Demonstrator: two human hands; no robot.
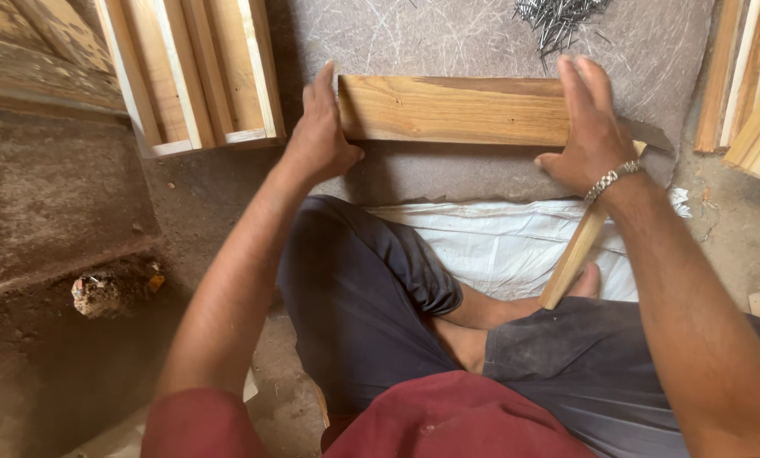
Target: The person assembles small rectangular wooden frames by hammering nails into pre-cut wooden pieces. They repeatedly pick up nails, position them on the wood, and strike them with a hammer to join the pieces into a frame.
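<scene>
Fingers [577,80] on wooden board [456,108], both ends

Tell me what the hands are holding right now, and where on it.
Both hold the wooden board flat on the grey mat: left hand at its left end, right hand at its right end, fingers laid over the top.

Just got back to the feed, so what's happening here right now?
A person sits on the floor, holding a wooden board flat on a grey mat. The left hand grips its left end, the right hand presses its right end. A thin wooden strip sticks out below that hand. A pile of nails lies beyond.
</scene>
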